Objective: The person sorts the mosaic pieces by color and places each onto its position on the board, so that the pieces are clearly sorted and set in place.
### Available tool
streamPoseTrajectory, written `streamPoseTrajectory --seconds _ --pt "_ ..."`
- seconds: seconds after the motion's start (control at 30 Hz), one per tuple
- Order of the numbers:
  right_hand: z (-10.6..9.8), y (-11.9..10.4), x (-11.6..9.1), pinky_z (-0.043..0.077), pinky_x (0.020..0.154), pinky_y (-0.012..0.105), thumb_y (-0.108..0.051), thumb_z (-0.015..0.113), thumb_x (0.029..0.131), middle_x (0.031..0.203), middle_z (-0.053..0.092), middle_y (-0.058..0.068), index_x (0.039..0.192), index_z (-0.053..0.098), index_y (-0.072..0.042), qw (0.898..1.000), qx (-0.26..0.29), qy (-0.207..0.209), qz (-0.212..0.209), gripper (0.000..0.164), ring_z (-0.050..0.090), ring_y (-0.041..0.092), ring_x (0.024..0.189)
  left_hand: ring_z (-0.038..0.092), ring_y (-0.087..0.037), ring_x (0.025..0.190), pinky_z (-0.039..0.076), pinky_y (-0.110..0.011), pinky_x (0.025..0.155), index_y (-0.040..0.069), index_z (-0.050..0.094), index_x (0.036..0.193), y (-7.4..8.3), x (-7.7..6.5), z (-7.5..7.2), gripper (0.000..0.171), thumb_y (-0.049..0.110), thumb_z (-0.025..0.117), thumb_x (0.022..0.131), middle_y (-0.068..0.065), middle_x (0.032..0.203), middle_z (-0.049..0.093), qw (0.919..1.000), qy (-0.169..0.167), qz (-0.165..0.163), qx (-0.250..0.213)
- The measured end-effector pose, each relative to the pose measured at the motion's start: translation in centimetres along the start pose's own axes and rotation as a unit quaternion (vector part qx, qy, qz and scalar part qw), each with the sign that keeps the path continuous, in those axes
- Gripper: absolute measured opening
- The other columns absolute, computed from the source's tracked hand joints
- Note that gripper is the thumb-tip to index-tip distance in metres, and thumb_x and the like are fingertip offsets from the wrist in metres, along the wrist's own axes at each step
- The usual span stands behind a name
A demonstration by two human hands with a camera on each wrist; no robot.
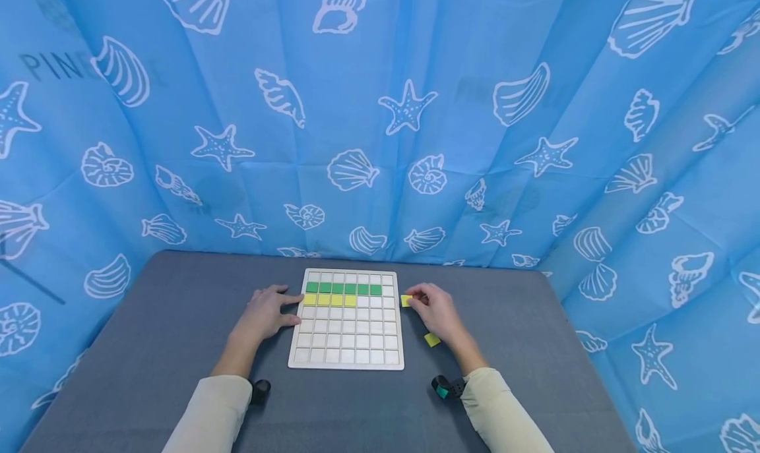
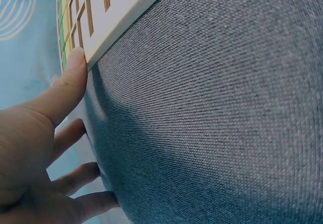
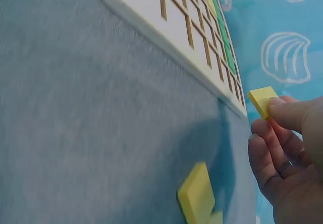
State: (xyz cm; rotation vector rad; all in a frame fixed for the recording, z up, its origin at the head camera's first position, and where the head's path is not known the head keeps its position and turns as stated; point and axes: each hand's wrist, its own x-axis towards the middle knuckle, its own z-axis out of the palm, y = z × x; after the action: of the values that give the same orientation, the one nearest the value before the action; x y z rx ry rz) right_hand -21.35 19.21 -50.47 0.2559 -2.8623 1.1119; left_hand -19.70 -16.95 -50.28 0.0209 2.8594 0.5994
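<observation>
A pale square grid board [image 1: 346, 366] lies on the table, holding a row of green tiles [image 1: 338, 288] and, just below it, a shorter row of yellow tiles [image 1: 336, 300]. My left hand [image 1: 261, 316] rests at the board's left edge, its fingers spread and its thumb [image 2: 75, 65] touching the rim. Beyond the right edge, my right hand [image 1: 441, 313] pinches a small yellow tile [image 3: 262, 100] between thumb and fingers, raised above the table. Another yellow tile [image 1: 431, 339] sits on the table near the right wrist; the right wrist view shows part of one more [image 3: 216, 218] beside it.
The table [image 1: 356, 413] has a grey cloth surface. A blue curtain [image 1: 368, 130] with white shells and starfish hangs behind its far edge and along the sides. Dark bands [image 1: 260, 392] circle both wrists at the cuffs.
</observation>
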Motion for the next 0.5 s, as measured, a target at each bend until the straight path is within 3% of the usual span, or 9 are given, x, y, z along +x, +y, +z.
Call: streamPoseTrajectory --seconds 0.5 --pt "2.4 -2.9 1.1 0.047 0.066 0.026 -0.011 0.070 0.097 0.090 0.067 0.001 0.106 0.071 -0.011 0.999 0.036 -0.016 0.008 0.009 0.056 0.012 0.077 0.034 -0.053 0.144 0.034 -0.070 0.114 0.024 0.061 0.144 -0.1 -0.1 0.1 0.059 0.033 0.079 0.088 -0.020 0.161 0.041 1.0000 0.007 0.004 0.000"
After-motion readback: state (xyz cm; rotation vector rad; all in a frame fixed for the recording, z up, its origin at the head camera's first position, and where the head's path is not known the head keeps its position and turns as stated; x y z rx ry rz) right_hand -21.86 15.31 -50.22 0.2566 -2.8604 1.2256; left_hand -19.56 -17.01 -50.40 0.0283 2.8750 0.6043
